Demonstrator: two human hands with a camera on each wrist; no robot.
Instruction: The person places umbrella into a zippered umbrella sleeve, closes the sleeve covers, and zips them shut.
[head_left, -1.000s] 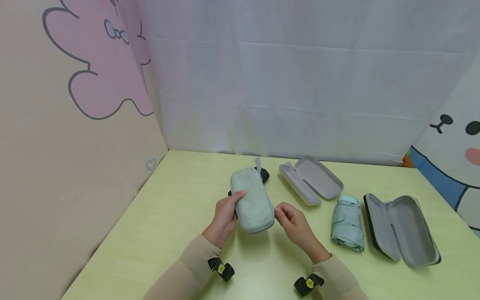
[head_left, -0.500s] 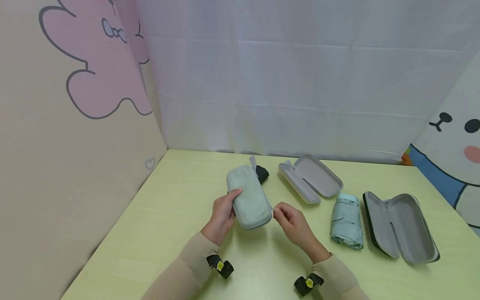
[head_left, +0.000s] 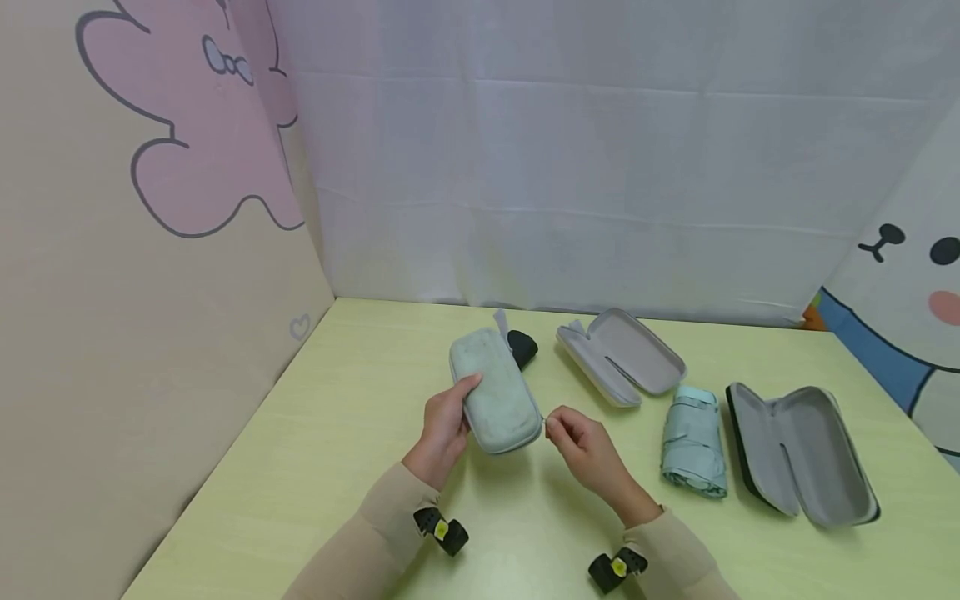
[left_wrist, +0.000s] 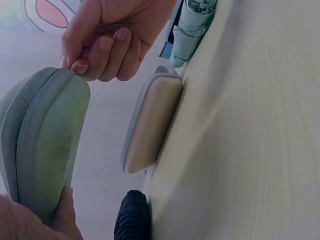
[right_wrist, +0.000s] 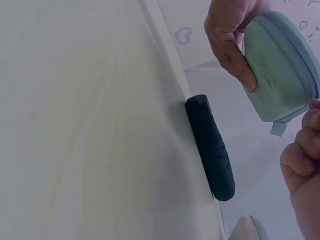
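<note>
A pale green zippered case (head_left: 497, 392) is held above the table, closed along the part of its zipper that shows. My left hand (head_left: 444, 423) grips its left side, thumb on top and fingers underneath. At the case's near right corner my right hand (head_left: 588, 450) pinches the zipper pull, which the fingertips mostly hide. In the left wrist view the right hand (left_wrist: 112, 42) has its fingers curled at the end of the zipper seam. A grey fabric tab (right_wrist: 278, 128) hangs from the far end of the case in the right wrist view.
Behind the held case lies a black rolled bundle (head_left: 522, 348). To the right are an open grey-lined case (head_left: 637, 354), a rolled light-teal folded umbrella-like bundle (head_left: 694, 442) and another open case with a dark shell (head_left: 825, 458). A white curtain (head_left: 570, 192) backs the yellow table (head_left: 360, 383).
The case and left hand have shifted slightly left and away, showing more of the black bundle. My right hand keeps its pinch at the corner.
</note>
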